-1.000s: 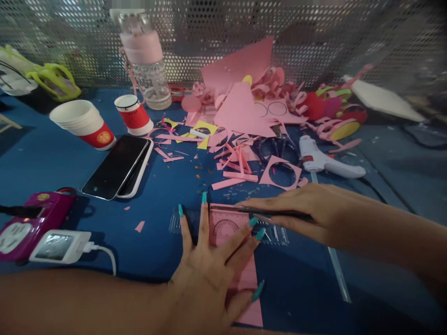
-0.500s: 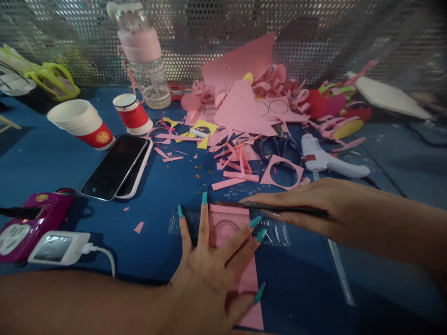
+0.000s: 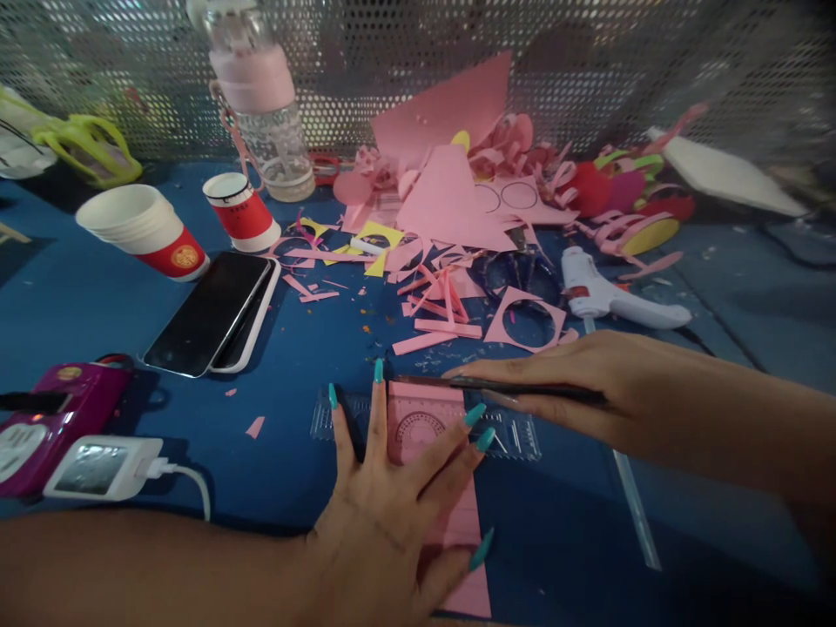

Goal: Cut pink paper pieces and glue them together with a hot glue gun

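Observation:
My left hand (image 3: pixel 385 514) lies flat with fingers spread, pressing a clear plastic ruler (image 3: pixel 515 433) onto a pink paper strip (image 3: pixel 467 557) on the blue table. The ruler shows a protractor pattern over the paper. My right hand (image 3: pixel 575 383) comes in from the right and holds a thin dark pencil-like tool (image 3: pixel 522 388) laid along the ruler's far edge, its tip near the strip's top left corner.
Pink paper scraps (image 3: pixel 444 305) and sheets (image 3: pixel 450 205) pile at the back centre, with a white glue gun (image 3: pixel 614 296). Two stacked phones (image 3: pixel 212 313), red paper cups (image 3: pixel 147 231), a water bottle (image 3: pixel 261 104), a magenta device (image 3: pixel 39 418) and a white charger (image 3: pixel 97 466) lie left.
Both hands have barely moved; the right hand sits slightly farther from me along the ruler's edge. The view has shifted a little.

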Available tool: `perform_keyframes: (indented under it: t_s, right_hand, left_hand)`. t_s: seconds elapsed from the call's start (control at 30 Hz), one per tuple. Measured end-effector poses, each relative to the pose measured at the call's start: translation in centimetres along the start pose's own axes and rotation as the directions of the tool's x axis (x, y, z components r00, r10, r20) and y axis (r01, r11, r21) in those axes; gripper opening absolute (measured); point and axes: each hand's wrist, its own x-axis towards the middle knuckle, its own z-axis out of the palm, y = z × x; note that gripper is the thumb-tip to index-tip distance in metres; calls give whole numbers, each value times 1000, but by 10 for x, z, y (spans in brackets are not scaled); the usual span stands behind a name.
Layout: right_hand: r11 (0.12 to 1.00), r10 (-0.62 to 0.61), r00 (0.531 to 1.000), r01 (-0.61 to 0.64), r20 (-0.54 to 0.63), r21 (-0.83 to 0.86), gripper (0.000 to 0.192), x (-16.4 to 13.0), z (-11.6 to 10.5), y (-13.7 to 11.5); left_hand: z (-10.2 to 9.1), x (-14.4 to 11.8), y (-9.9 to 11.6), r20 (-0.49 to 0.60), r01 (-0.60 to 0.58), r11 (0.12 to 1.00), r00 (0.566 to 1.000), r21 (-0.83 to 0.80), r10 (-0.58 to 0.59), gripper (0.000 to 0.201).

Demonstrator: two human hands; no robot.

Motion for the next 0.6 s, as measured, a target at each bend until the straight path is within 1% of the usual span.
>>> perform_keyframes:
  t_s: [0.4,0.6]
  right_hand:
    - [1000,-18,1000,18,-18,1,39,1,2,1]
    - [999,-37,999,37,-38,15,38,0,3,0]
  left_hand:
    - [0,1,-1,2,-3,1000,1000,-2,3,64]
    - [2,1,1,-17,14,1000,1000,-11,-14,65]
